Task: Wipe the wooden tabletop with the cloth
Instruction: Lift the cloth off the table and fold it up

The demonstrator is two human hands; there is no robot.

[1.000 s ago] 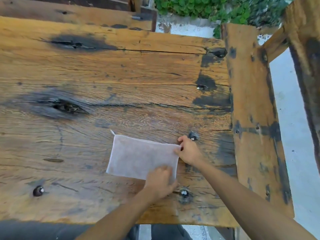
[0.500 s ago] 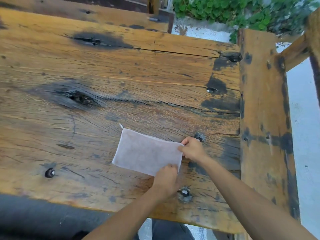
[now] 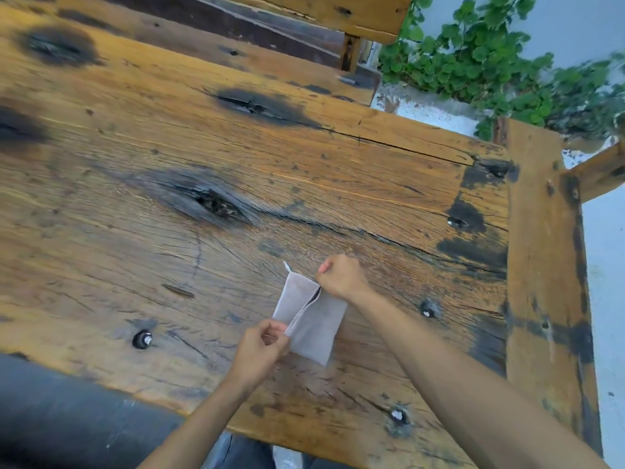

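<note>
Head view: both hands, left hand [image 3: 258, 346] and right hand [image 3: 341, 277], have folded the flat pale grey cloth [image 3: 313, 321] and pinch its edges above the worn wooden tabletop [image 3: 169, 265]; wiping seems next.

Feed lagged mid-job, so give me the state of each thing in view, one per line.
Cloth: partly folded, one flap raised, held at two edges above the tabletop.
Left hand: pinches the cloth's near edge.
Right hand: grips the cloth's far edge.
Tabletop: cracked, dark-stained; no wiping underway.
</note>
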